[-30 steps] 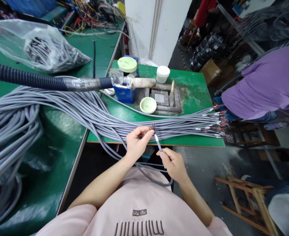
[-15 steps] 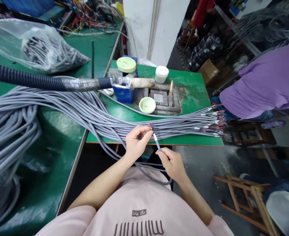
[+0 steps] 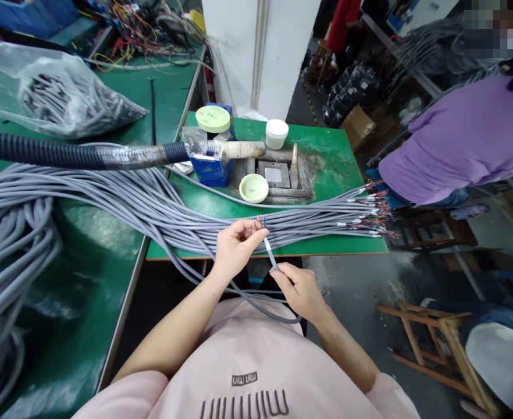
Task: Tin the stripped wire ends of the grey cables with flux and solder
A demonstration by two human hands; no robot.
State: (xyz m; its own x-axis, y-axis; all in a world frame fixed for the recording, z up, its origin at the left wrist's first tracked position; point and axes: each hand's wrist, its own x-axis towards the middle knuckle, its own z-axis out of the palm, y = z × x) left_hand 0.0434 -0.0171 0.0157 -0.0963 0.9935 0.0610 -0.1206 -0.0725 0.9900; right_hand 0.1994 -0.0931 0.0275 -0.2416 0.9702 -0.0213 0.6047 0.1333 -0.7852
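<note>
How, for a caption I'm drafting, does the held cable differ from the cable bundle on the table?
The held cable is single, while the cable bundle holds many. The held cable slants between the left hand and right hand, whereas the cable bundle lies across the green table. Both have grey jackets and coloured wires at one end.

Decent, even light here, with pale glare flaring inside the right edge of the left bench (image 3: pixel 88 285)! Past the right bench's far right corner (image 3: pixel 332 145): blur, stretching, pixel blocks.
</note>
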